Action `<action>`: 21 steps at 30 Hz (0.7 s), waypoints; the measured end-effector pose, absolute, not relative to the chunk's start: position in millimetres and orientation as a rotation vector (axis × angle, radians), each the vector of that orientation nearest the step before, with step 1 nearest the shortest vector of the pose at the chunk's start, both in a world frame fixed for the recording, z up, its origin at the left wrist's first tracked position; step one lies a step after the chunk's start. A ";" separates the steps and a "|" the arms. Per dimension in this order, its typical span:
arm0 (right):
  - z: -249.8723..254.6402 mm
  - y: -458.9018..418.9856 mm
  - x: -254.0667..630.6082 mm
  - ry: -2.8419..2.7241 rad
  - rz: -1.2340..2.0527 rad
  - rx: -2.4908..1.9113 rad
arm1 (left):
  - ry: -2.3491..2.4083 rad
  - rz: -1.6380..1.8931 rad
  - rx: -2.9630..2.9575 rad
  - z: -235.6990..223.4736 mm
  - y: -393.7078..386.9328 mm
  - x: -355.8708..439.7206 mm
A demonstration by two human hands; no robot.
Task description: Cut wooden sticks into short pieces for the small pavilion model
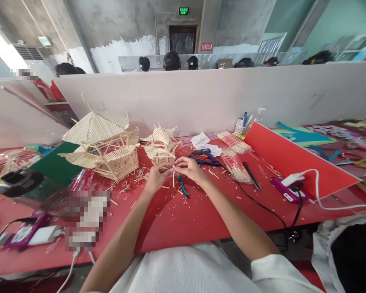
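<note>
My left hand [156, 176] and my right hand [189, 167] meet over the red table [183, 219], fingers pinched together on thin wooden sticks [173, 176], one of which hangs upright between them. Just behind them stands a small stick-built pavilion model [161, 145]. A larger stick pavilion [102, 146] stands to the left. Green-handled cutters [183, 186] lie on the table right under my hands, among stick scraps.
A glue gun [205, 156], white tissue [203, 142] and packs of sticks [235, 162] lie to the right. A red sheet [295, 162], a purple power strip [288, 190] and cables lie further right. Another person sits at the far right [350, 248]. A grey partition [219, 97] backs the table.
</note>
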State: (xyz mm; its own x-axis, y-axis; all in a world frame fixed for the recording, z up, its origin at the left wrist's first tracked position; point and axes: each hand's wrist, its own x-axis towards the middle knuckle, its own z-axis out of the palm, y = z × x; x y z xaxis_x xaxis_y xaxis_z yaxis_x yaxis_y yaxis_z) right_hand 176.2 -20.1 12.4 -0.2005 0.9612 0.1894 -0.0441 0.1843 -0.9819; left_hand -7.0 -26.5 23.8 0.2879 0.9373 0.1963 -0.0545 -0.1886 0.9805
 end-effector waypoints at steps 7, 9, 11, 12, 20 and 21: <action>12.2 -20.8 175.0 -1.407 1.253 -0.949 | 0.860 1.131 1.436 22.3 -25.9 -7.3; 12.0 -20.8 175.0 -1.424 1.244 -0.942 | 0.863 1.132 1.433 21.9 -25.8 -7.2; 12.1 -20.9 175.2 -1.443 1.215 -0.941 | 0.867 1.127 1.437 21.0 -25.3 -7.3; 12.5 -21.1 175.3 -1.452 1.199 -0.945 | 0.864 1.125 1.444 20.3 -24.9 -7.4; 25.0 -32.4 173.5 -1.650 1.086 -0.982 | 0.897 1.095 1.579 14.2 -20.3 -10.7; 26.4 -34.2 172.8 -1.674 1.074 -0.985 | 0.915 1.085 1.613 14.9 -20.3 -11.6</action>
State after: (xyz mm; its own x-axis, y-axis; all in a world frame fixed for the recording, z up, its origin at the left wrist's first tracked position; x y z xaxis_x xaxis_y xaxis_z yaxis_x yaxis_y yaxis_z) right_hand 172.8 -34.2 26.4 -0.2880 0.9227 0.2563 0.1516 0.3082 -0.9392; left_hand -11.6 -20.3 14.9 0.3255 0.9173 0.2292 0.0713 -0.2656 0.9615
